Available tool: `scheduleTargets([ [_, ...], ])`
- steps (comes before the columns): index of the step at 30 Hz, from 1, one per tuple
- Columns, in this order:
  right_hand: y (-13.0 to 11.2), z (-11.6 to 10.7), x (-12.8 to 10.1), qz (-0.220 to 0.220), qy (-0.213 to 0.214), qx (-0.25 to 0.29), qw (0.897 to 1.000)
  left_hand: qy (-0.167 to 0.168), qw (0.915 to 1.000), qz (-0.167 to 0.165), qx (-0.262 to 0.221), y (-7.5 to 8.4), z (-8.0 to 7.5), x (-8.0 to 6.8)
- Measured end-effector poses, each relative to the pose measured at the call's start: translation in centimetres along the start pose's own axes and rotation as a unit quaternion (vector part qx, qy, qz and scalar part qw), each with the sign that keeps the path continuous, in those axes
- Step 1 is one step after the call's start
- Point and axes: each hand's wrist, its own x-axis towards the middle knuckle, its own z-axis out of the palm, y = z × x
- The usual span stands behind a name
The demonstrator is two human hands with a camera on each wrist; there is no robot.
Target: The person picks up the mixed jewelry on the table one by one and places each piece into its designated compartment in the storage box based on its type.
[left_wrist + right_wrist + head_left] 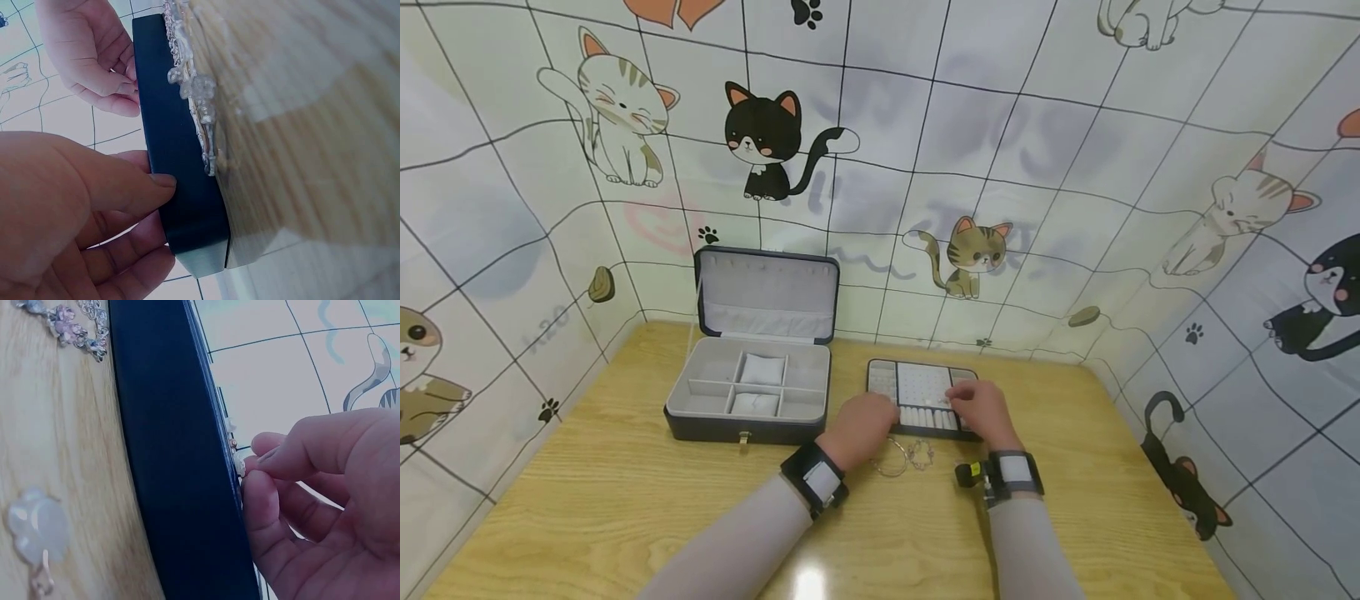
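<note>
A dark jewelry tray (925,431) lies on the table, with a white pad of small earrings and padded ring slots. My left hand (863,425) holds its front left corner; in the left wrist view the thumb (134,187) presses the front wall and the other fingers bend round the side. Over the pad's right part, my right hand (985,410) pinches a small pale earring (240,464) between thumb and fingertips, partly hidden. In front of the tray lie a thin bangle (891,474) and a beaded bracelet (931,458).
Left of the tray stands an open jewelry box (700,427), its lid (767,292) raised, with white cushions (763,369) in two compartments. A white flower-shaped pendant (40,525) lies before the tray. Cat-printed cloth (880,167) hangs behind and beside the table (910,542).
</note>
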Motion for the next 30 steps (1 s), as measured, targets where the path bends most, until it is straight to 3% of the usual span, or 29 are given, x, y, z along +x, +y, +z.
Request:
scheduleTargets([
  [4, 0.0, -0.1, -0.1, 0.018, -0.004, 0.006, 1.0, 0.003, 1.0, 0.006, -0.001, 0.0, 0.1, 0.0],
  [16, 0.1, -0.4, 0.3, 0.015, -0.004, 0.005, 1.0, -0.002, 1.0, 0.002, 0.004, -0.1, 0.3, -0.1],
  [26, -2.1, -1.3, -1.0, -0.035, 0.004, -0.028, 0.999, 0.012, 0.9999, 0.011, 0.004, -0.2, 0.5, 0.0],
  [30, -3.4, -1.2, -1.8, -0.08, 0.005, -0.054, 0.995, 0.014, 0.9998, 0.012, -0.001, -0.3, 0.4, 0.0],
])
